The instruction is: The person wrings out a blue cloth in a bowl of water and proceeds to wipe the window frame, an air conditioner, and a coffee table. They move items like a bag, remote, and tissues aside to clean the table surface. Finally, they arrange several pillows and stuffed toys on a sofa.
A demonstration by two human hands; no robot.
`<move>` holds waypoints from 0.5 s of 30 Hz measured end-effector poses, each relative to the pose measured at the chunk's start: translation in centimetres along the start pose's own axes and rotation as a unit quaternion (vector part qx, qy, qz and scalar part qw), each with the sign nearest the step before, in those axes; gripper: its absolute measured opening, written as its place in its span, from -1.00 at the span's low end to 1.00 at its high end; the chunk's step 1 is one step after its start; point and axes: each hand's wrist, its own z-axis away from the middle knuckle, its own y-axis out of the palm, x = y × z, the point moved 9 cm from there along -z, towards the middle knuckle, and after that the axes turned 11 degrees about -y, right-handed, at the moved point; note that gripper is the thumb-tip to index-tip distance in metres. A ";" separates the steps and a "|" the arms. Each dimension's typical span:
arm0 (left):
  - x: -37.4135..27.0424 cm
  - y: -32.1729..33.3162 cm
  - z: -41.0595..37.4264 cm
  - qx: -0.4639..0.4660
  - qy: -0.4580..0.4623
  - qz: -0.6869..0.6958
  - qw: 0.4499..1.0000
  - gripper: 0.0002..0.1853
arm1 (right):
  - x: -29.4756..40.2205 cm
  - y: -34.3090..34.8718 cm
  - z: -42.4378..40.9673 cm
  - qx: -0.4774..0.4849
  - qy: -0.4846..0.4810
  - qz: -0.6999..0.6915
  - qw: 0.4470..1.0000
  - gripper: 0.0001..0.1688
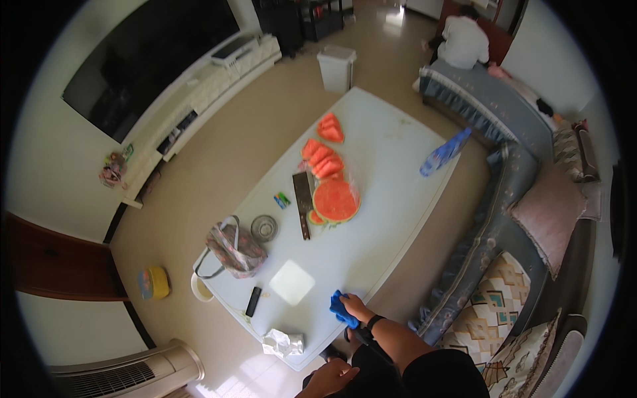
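Note:
My right hand (356, 306) grips a crumpled blue cloth (342, 309) at the near right edge of the white table (388, 239). My left hand (332, 374) is low, just off the table's near end, with its fingers loosely curled; whether it holds anything is unclear. A crumpled silvery wrapper (282, 343) lies on the near corner, and a black remote control (253, 301) is further left. Mid-table, a cleaver (301, 205) lies beside a cut watermelon half (337, 200), with several watermelon slices (322, 158) beyond.
A patterned bag (236, 248) and a glass ashtray (264, 228) occupy the table's left side. A blue plastic bottle (445, 151) lies near its far right edge. The sofa (463, 268) runs along the right. Beyond the table stands a white bin (337, 69); a person (463, 42) sits farther back.

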 end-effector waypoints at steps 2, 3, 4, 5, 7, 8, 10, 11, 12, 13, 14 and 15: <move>-3.5 -1.1 2.4 0.020 0.105 0.119 0.987 -0.67 | 1.6 -1.2 2.1 0.026 0.053 -0.182 0.981 -0.61; -8.9 -2.2 5.9 0.041 0.168 0.131 0.976 -0.62 | 2.7 -1.7 3.9 0.057 0.115 -0.285 0.950 -0.65; -14.5 -3.3 10.0 0.060 0.228 0.145 0.961 -0.54 | 4.4 -2.1 5.7 0.101 0.171 -0.334 0.921 -0.65; -19.3 -3.7 13.9 0.059 0.348 0.154 0.923 -0.50 | 6.3 -2.5 7.8 0.142 0.223 -0.381 0.886 -0.63; -26.6 -2.0 21.9 0.090 0.521 0.106 0.842 -0.46 | 8.1 -3.8 9.4 0.222 0.180 -0.475 0.832 -0.63; -28.8 -0.3 25.8 0.113 0.572 0.062 0.810 -0.44 | 9.0 -4.5 10.3 0.217 0.166 -0.480 0.834 -0.64; -31.7 2.5 31.8 0.112 0.658 0.018 0.745 -0.53 | 12.4 -4.8 13.8 0.201 0.179 -0.465 0.844 -0.65; -32.3 4.2 34.7 0.133 0.697 -0.002 0.704 -0.58 | 16.7 -4.8 17.7 0.318 0.122 -0.587 0.735 -0.62; -32.2 5.4 37.3 0.158 0.706 0.002 0.690 -0.63 | 14.7 -6.0 19.2 0.227 0.129 -0.552 0.792 -0.63; -32.1 6.4 39.6 0.168 0.713 0.002 0.680 -0.69 | 13.9 -7.0 20.4 0.149 0.134 -0.505 0.839 -0.63; -31.8 7.6 42.0 0.178 0.721 0.001 0.670 -0.74 | 13.8 -7.2 22.5 0.130 0.136 -0.493 0.850 -0.63; -31.3 8.4 44.6 0.149 0.766 0.024 0.625 -0.80 | 14.7 -6.9 25.6 0.117 0.141 -0.476 0.860 -0.62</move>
